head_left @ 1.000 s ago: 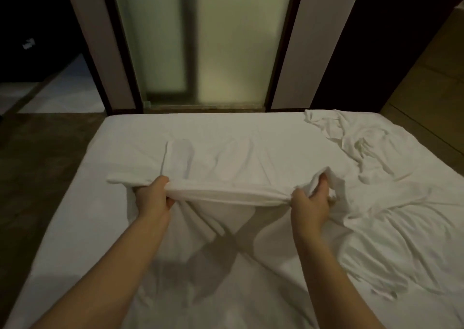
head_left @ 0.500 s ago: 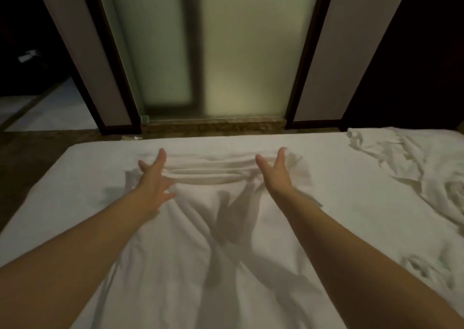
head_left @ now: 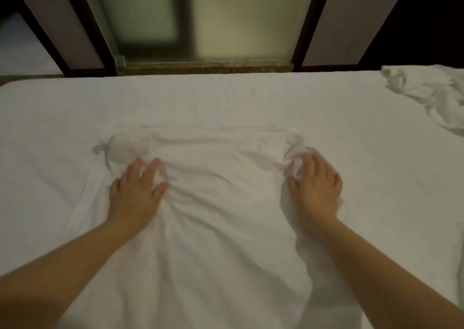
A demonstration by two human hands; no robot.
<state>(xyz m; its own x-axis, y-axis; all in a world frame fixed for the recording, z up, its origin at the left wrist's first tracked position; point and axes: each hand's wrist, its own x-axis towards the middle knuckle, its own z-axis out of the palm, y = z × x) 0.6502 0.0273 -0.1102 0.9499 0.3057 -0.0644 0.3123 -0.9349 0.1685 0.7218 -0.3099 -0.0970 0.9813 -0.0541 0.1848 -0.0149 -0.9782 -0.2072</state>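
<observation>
the left hand (head_left: 135, 193) at 9 o'clock and right hand (head_left: 315, 190) at 3 are pressing flat, open-fingered, gripping nothing, on the folded sheet (head_left: 213, 158) lying mid-bed (head_left: 376, 153), probably needing even outward strokes.

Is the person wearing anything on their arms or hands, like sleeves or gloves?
No. The left hand and right hand are bare: no gloves, rings, watch or bracelet show. No sleeves reach into the picture either.
</observation>
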